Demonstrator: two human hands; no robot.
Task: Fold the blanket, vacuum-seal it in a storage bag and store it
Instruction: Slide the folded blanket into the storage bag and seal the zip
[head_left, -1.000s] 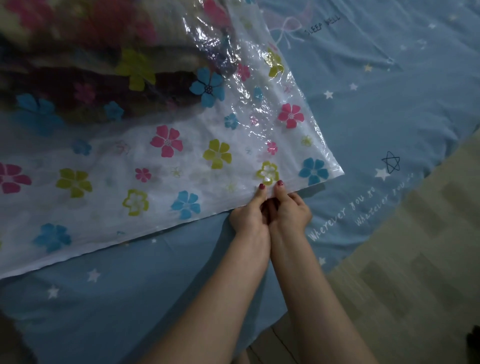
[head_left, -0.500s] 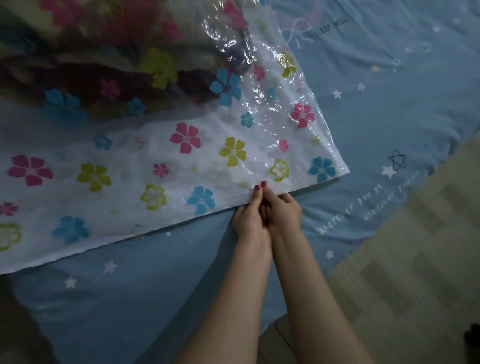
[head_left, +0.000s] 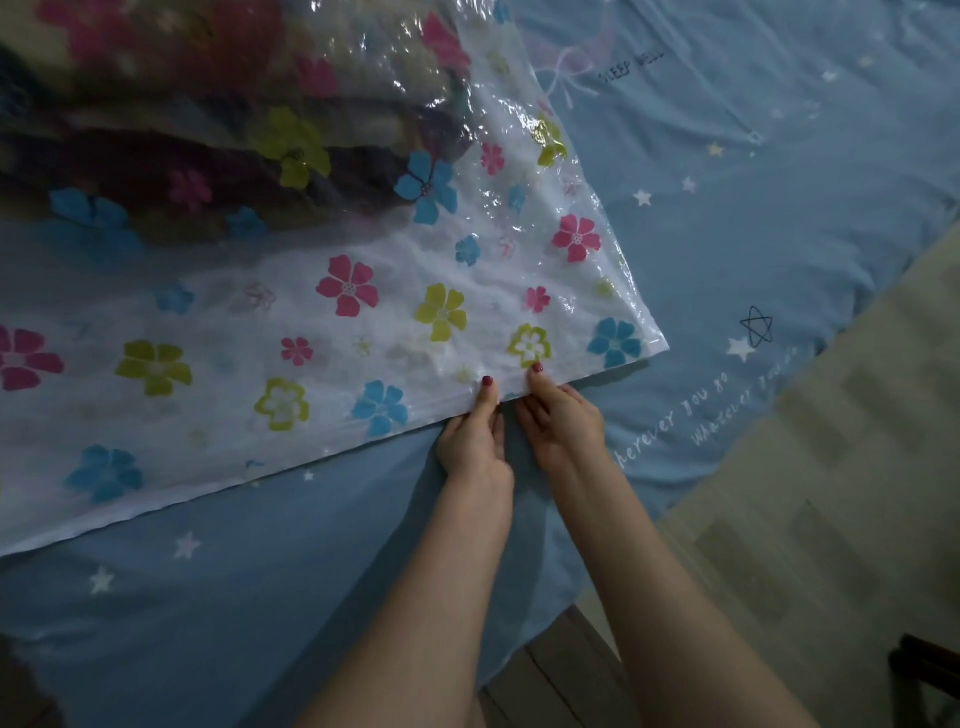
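The hands, left (head_left: 475, 439) and right (head_left: 563, 418), have parted slightly along the storage bag (head_left: 363, 332) edge, seemingly pinching it.

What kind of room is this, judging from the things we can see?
Probably a bedroom: a blue star-printed bed sheet with the words "SLEEP WELL" covers a bed, a folded dark floral blanket lies on it inside a clear flower-printed plastic storage bag, and wood-pattern flooring runs alongside.

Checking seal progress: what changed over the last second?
The left hand and right hand, pressed together earlier, have drawn slightly apart along the storage bag edge. Both still pinch that edge; the blanket stays inside, on the bed sheet.
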